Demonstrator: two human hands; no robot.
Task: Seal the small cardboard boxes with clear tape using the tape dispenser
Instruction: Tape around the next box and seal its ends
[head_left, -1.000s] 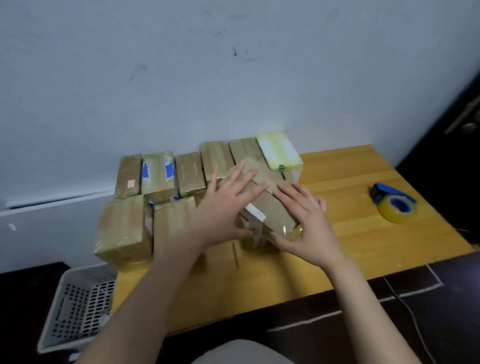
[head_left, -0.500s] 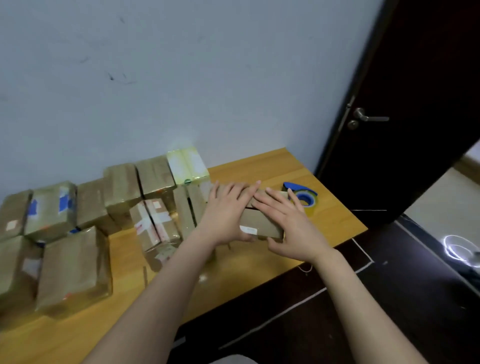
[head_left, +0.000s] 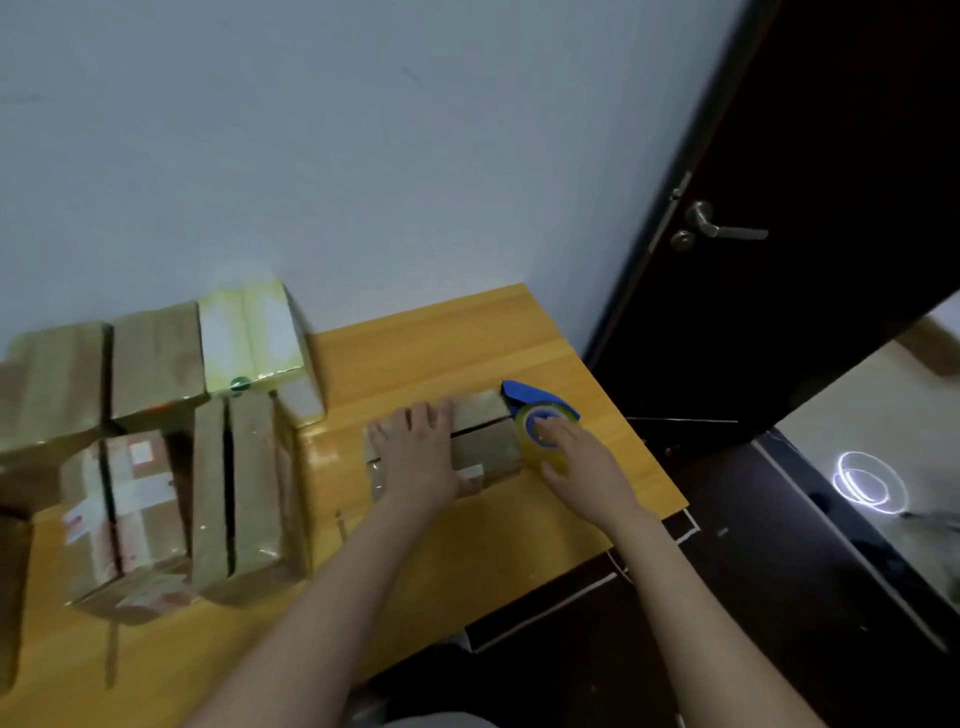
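Observation:
A small brown cardboard box (head_left: 485, 441) lies flat on the wooden table (head_left: 441, 353), its two top flaps meeting along a dark seam. My left hand (head_left: 415, 452) presses flat on the box's left half, fingers straight. The blue tape dispenser (head_left: 535, 402) with its roll of clear tape sits against the box's right end. My right hand (head_left: 576, 457) lies over the roll with its fingers spread on it; a closed grip is not visible.
Several taped cardboard boxes (head_left: 156, 364) are stacked along the wall at the left, two more (head_left: 244, 493) lying in front. The table's right edge drops to a dark floor; a dark door (head_left: 831, 182) with a lever handle stands at the right.
The box has been slid right toward the dispenser. My right hand left the box and moved onto the tape roll; my left hand stays pressed on the box. The view has turned right.

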